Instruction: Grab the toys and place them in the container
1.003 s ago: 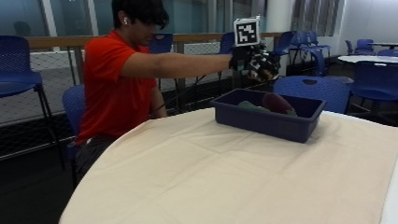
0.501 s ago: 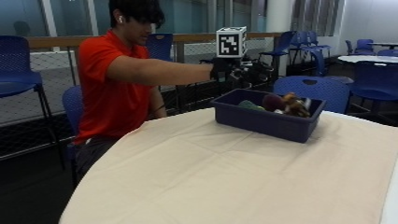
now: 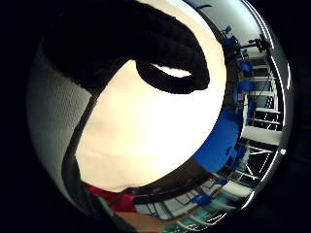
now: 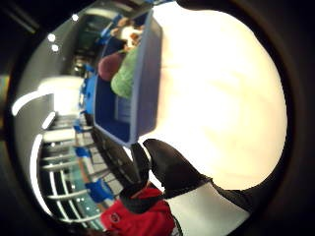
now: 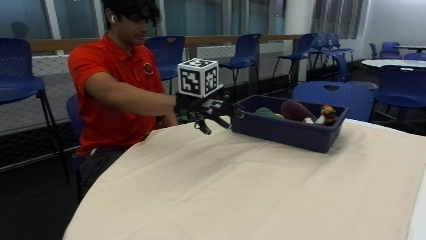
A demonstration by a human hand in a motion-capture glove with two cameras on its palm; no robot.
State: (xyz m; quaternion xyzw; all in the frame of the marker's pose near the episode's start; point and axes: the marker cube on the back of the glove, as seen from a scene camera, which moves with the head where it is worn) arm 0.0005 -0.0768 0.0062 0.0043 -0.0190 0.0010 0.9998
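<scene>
The cream tablecloth (image 5: 266, 190) lies smooth and matte across the round table, nearest of all. Above its edge my gloved right hand (image 5: 210, 112) hangs in the air just beside the near end of the container (image 5: 287, 131), not touching it. My fingers (image 5: 203, 127) dangle loosely curled, pointing down, and they hold nothing.

The container is a dark blue plastic tub, rectangular with a rolled rim, sitting on the cloth. The toys are inside it: a soft green one (image 5: 266, 113), a rounded maroon one (image 5: 295, 110), and a small brown figure (image 5: 327, 114) at the far end.

The thumb-side palm view shows the tub's long wall (image 4: 142, 78) from close by, with the green toy (image 4: 125, 73) and maroon toy (image 4: 110, 65) piled inside, plus my black gloved thumb (image 4: 170, 167) over bare cloth. The little-finger-side view catches only cloth (image 3: 146, 131) and a curved black strap, with no tub. Behind stand blue chairs (image 5: 246, 50).
</scene>
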